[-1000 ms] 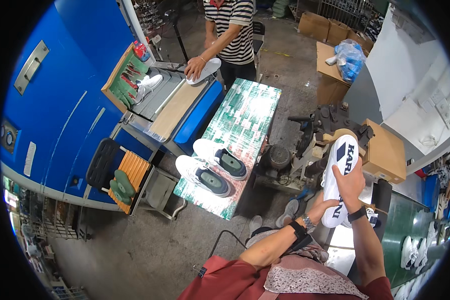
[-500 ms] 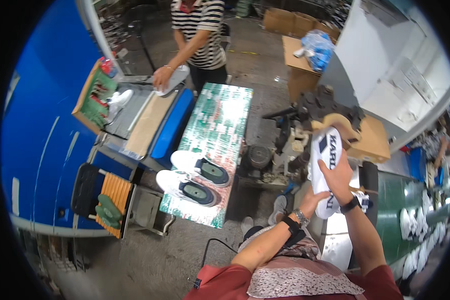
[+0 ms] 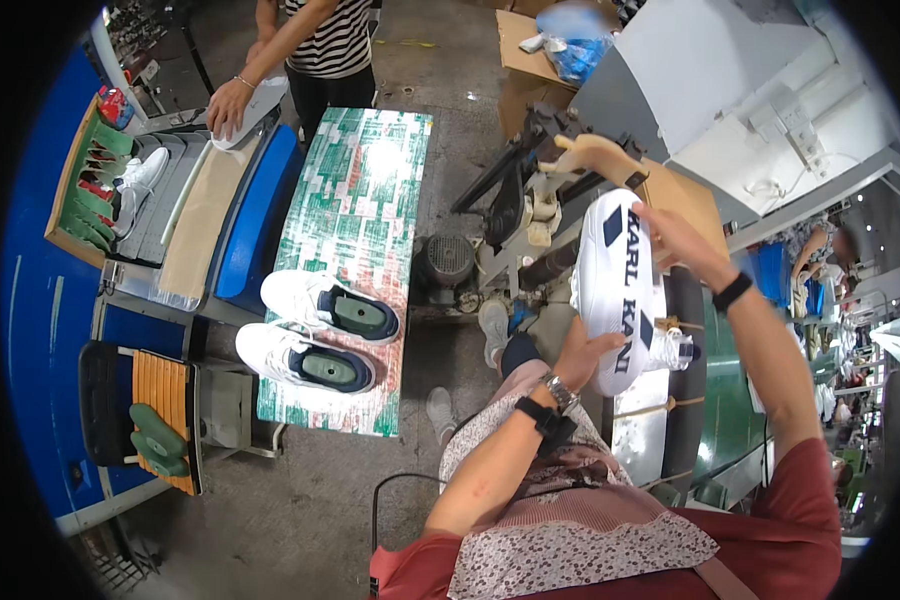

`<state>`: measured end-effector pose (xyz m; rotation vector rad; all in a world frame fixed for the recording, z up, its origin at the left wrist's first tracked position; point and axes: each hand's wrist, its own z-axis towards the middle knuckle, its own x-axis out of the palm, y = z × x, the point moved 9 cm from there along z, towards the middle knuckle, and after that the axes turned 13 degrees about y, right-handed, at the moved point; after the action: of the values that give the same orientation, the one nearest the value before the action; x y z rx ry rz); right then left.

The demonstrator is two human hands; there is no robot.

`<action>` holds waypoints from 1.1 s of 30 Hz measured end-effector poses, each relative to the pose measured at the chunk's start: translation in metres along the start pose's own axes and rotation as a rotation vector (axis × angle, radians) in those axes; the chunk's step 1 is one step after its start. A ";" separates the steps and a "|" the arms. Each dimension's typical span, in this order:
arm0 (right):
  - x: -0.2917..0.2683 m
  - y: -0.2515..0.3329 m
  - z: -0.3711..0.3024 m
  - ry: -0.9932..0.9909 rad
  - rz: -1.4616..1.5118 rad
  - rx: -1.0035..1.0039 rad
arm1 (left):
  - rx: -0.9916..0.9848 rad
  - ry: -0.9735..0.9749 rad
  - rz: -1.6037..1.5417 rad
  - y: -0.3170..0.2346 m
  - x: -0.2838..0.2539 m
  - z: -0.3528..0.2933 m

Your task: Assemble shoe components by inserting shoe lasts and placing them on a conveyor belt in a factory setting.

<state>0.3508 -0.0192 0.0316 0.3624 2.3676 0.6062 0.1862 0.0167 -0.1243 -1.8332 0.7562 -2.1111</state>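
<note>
A white shoe [image 3: 613,290] with dark printing is held up in front of me at the right, its sole facing me. My left hand [image 3: 578,358] grips its lower end, the thumb stretched over the sole's edge. At the upper end, my right hand [image 3: 675,240] has its fingers against the far edge. Behind the shoe, a white and navy piece [image 3: 678,351] partly shows, perhaps another shoe. Two white lace-up shoes [image 3: 315,365] with green insoles lie side by side on the green-and-white patterned table [image 3: 355,190] to my left.
Behind the held shoe stands a machine with a curved tan pad [image 3: 600,155]. A motor [image 3: 448,260] sits low beside the table. Green pads [image 3: 158,440] lie on a slatted chair [image 3: 160,385]. Across from me, a co-worker's hand [image 3: 232,108] rests on a pale shoe-shaped piece.
The view has swung right. My right hand has moved from the middle of the sole to its upper end, and the shoe is tilted differently.
</note>
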 end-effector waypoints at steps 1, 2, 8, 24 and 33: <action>-0.014 0.012 0.014 0.072 -0.006 0.024 | 0.047 0.073 -0.008 -0.008 -0.001 0.001; -0.017 0.019 0.034 0.185 -0.005 0.060 | 0.097 0.081 -0.106 -0.014 -0.003 0.001; 0.007 0.043 0.153 0.454 -0.233 0.161 | -0.088 -0.004 0.180 -0.037 -0.031 -0.013; 0.006 0.091 0.149 0.153 -0.833 -0.390 | -0.171 -0.727 1.139 -0.100 -0.008 -0.074; 0.009 0.114 0.135 0.049 -1.038 -0.768 | 0.047 -0.747 1.154 -0.104 0.007 -0.083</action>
<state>0.4444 0.1262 -0.0061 -1.1370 1.8030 0.8908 0.1194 0.1188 -0.0694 -1.3869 1.1134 -0.6606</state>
